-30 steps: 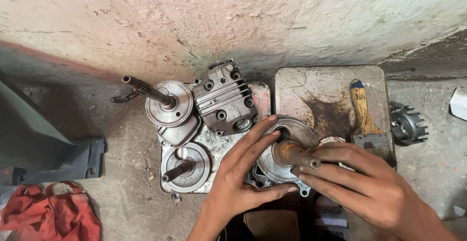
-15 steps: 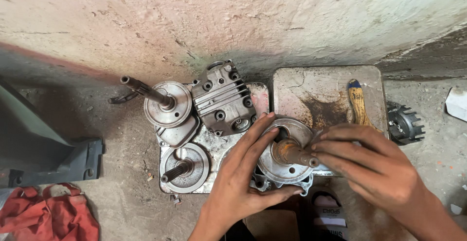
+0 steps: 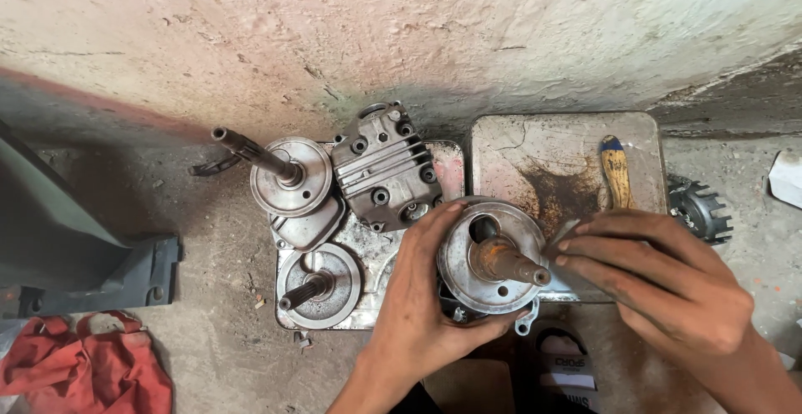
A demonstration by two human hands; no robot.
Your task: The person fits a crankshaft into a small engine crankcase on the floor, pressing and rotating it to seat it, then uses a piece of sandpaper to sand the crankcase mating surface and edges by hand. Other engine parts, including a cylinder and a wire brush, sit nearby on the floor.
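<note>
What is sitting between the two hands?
Between the left hand and the right hand sits a round metal disc with a rusty shaft sticking up, seen in the head view.

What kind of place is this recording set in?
Likely an informal engine repair spot on a bare floor: the left hand steadies a rusty-shafted flywheel, a finned cylinder head lies nearby, and the right hand reaches in over an oil-stained metal tray.

Worn metal parts on rough concrete

The flywheel disc (image 3: 493, 265) is dull grey metal, its shaft (image 3: 510, 262) rusty brown; the finned cylinder head (image 3: 386, 167) is matt cast metal; the tray (image 3: 568, 159) is scuffed, rust-stained metal; the rag (image 3: 92, 372) is red cloth.
</note>
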